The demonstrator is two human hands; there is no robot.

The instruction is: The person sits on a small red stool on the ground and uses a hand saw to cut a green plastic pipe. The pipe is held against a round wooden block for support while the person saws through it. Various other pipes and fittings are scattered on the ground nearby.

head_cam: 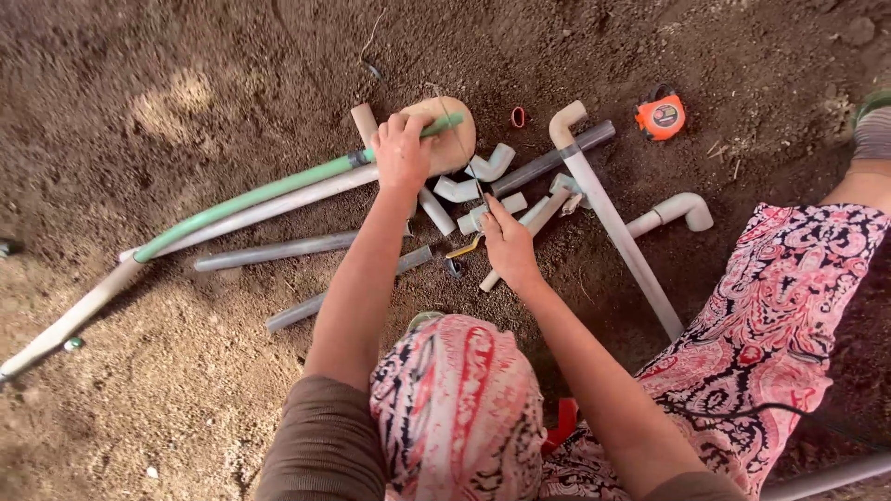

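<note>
My left hand (401, 150) is closed around the end of a long green pipe (269, 192) and presses it onto a round wooden block (457, 139) on the soil. My right hand (508, 243) pinches the near end of a thin saw blade (461, 144), which runs up across the block and the green pipe's tip. A small tool with a yellow handle (464, 247) lies just left of my right hand. Short white pipe pieces and elbow fittings (475, 176) are scattered between my two hands.
Bare brown soil all around. Grey pipes (278, 250) and a long white pipe (83, 311) lie to the left. A white pipe with an elbow (617, 227) and a curved fitting (676, 211) lie right. An orange tape measure (660, 116) and a red ring (518, 117) sit farther back.
</note>
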